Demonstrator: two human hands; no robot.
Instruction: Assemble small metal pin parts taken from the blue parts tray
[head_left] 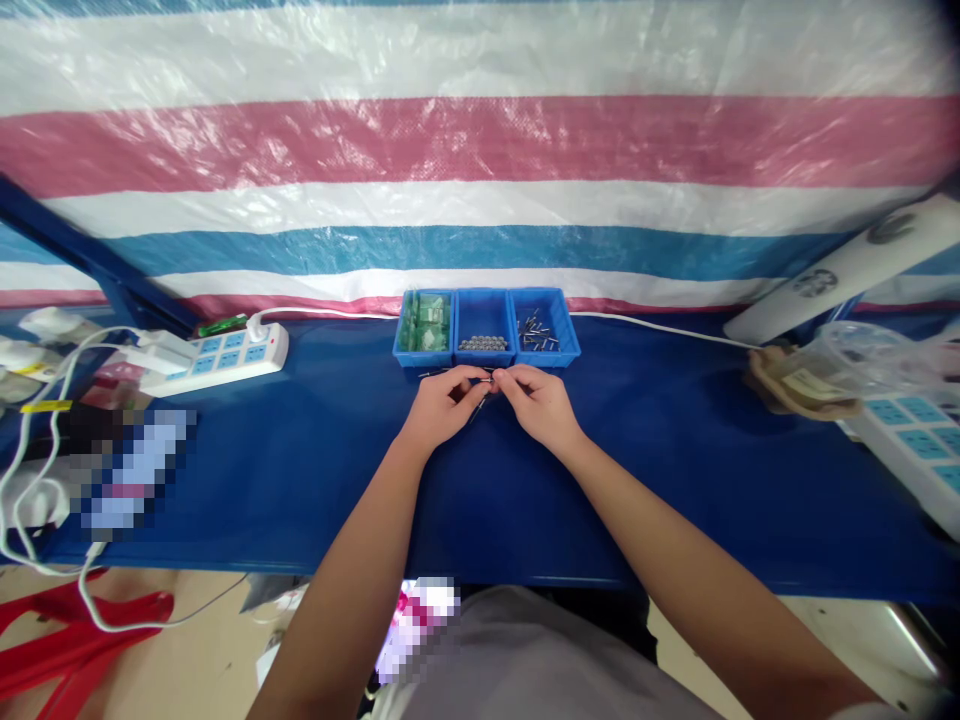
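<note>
Both hands work just in front of a row of three blue bins (484, 312). Left hand (442, 408) and right hand (541, 405) meet at the fingertips, each in a narrow pinch on a small metal piece (487, 380) between them; a thin dark rod (478, 408) slants below the left fingers (which hand holds it, if either, cannot be told). The bins' front walls stand close ahead of the knuckles. Room to move lies sideways: blue tabletop (315, 480) extends left to a white power strip (266, 352) and right to a clear plastic tub (832, 350). The near table edge (517, 578) passes under the forearms. Surface is smooth, dark blue. Bins hold, left to right, green packets (433, 335), shiny round parts (484, 343), and loose metal pins (534, 332). Behind hangs a striped plastic sheet (480, 145); pale floor (214, 620) shows below.
</note>
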